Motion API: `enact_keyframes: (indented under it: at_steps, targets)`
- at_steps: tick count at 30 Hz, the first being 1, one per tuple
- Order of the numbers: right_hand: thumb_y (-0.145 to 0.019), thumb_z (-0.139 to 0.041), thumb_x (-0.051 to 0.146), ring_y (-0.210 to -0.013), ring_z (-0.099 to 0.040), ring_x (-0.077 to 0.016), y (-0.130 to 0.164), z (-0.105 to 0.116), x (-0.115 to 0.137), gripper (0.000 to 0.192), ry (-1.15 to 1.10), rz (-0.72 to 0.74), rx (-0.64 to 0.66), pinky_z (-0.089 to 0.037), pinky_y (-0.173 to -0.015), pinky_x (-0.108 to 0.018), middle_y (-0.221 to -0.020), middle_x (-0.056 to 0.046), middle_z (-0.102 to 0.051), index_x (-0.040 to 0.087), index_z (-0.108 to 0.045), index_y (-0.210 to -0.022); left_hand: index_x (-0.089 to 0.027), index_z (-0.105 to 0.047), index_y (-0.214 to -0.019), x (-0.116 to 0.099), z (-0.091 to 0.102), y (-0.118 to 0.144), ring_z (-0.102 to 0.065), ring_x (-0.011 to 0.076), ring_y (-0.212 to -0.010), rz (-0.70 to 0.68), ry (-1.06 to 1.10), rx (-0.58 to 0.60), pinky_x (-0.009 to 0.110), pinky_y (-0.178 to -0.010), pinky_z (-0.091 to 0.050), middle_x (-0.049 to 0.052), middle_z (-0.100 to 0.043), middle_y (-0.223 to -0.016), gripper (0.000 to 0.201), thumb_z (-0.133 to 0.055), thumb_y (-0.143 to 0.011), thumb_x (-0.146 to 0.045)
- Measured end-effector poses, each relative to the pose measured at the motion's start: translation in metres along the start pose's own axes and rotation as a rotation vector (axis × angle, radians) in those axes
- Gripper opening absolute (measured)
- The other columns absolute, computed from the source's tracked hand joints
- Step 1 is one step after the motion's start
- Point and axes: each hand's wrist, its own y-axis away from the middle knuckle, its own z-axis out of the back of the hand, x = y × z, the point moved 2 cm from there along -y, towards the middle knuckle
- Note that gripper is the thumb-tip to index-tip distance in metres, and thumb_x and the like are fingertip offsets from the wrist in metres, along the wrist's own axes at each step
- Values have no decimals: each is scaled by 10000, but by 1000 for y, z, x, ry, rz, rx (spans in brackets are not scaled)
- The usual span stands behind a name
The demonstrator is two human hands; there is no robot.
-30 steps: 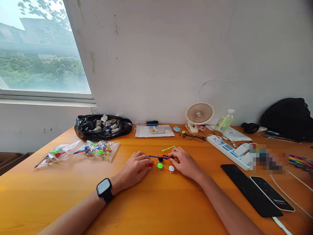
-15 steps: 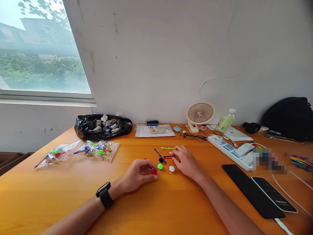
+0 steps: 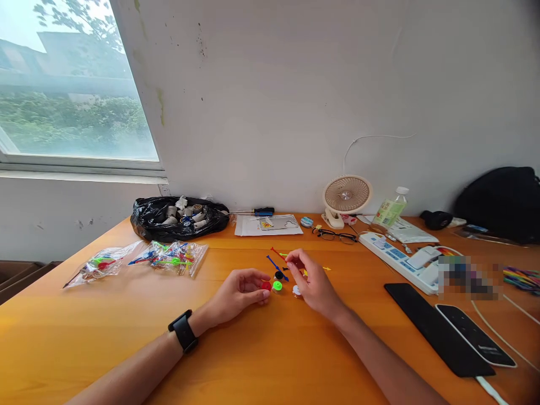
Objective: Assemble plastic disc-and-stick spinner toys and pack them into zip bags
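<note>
Where window [image 3: 76,84] meets wall, orange table [image 3: 105,332] holds clutter

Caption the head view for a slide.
Left hand touches a red disc while the right hand pinches a thin red stick over the wooden table.

Orange wooden table [image 3: 105,337] against a white wall, surface cluttered.

At the back edge: a black plastic bag [image 3: 179,216] of small parts, a screwdriver [image 3: 259,212], a paper sheet [image 3: 268,225], a small clip fan [image 3: 346,197], spectacles [image 3: 335,236] and a plastic bottle [image 3: 388,210]. Left: 2 clear bags [image 3: 139,260] of coloured plastic pieces. Centre: a red disc [image 3: 266,286], a green disc [image 3: 277,286], a black disc [image 3: 278,275], a white disc [image 3: 296,291] and a blue stick [image 3: 276,267], close together. Right: a white power strip [image 3: 394,254], 2 phones [image 3: 455,334] side by side, a dark backpack [image 3: 500,202].
</note>
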Motion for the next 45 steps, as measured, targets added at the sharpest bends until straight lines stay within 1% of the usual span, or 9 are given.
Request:
enact_keyframes:
  at_steps: [5,12,24,28,31,35,39,42,45]
  targets:
    - [-1046,-550,239,-911,-666,-206,12,-18,21,114,-36,128,73,-537,-846,-339,-1005,-47,-698,258,-649,-1099,-133,-757,-1096,-2,3,1,-740,196,-854,33,44,-19,329,-842,-580,92,-793,-979,432,-903,-779,-387]
    - [-1051,-521,176,-964,-677,-221,19,-25,23,227,-22,272,136,-555,-869,-373,-1044,-62,-698,296,-707,-1102,-123,-782,-1110,-12,2,2,-727,193,-817,31,5,-18,313,-825,-561,97,-805,-929,460,-889,-788,-434]
    - [-1008,-604,198,-955,-685,-201,17,-23,27,183,-121,218,122,-553,-874,-339,-1029,-43,-705,293,-761,-1004,-106,-779,-1079,-17,1,3,-706,187,-795,-26,-77,-42,301,-796,-559,109,-789,-894,438,-809,-866,-487]
    - [-991,-644,266,-851,-678,-202,16,-23,27,88,-130,115,99,-567,-802,-341,-934,-42,-723,261,-733,-986,-118,-772,-1007,-15,6,3,-695,177,-760,-85,-144,-119,289,-741,-560,93,-775,-891,389,-821,-852,-471]
    - [-998,-636,308,-831,-677,-202,15,-24,24,120,-165,48,124,-571,-769,-333,-912,-45,-736,247,-738,-984,-123,-760,-959,-17,6,4,-705,189,-768,-115,-182,-162,298,-724,-575,92,-763,-889,366,-831,-836,-460]
    - [-998,-644,310,-866,-669,-198,13,-25,19,123,-229,14,149,-563,-801,-329,-936,-41,-727,248,-749,-986,-142,-755,-1006,-24,4,7,-720,213,-881,-189,-242,-164,345,-848,-593,97,-764,-957,327,-836,-841,-412]
    - [-1007,-636,316,-893,-643,-192,10,-22,15,128,-286,1,115,-553,-818,-325,-939,-37,-684,249,-743,-985,-158,-730,-1201,-26,6,8,-734,253,-1010,-152,-50,-105,411,-972,-563,123,-761,-1112,401,-780,-896,-414]
    - [-1006,-638,350,-923,-641,-196,9,-21,13,148,-365,-30,123,-573,-791,-313,-977,-45,-663,242,-737,-987,-124,-746,-1085,-25,8,5,-746,249,-954,-97,160,-19,410,-941,-557,145,-761,-1101,362,-671,-967,-459]
    - [-1005,-634,395,-940,-639,-205,9,-21,12,176,-383,-56,142,-601,-763,-308,-1003,-53,-645,250,-733,-1017,-149,-726,-1053,-24,10,2,-721,191,-897,-88,154,-13,339,-881,-546,88,-756,-1014,252,-762,-927,-365]
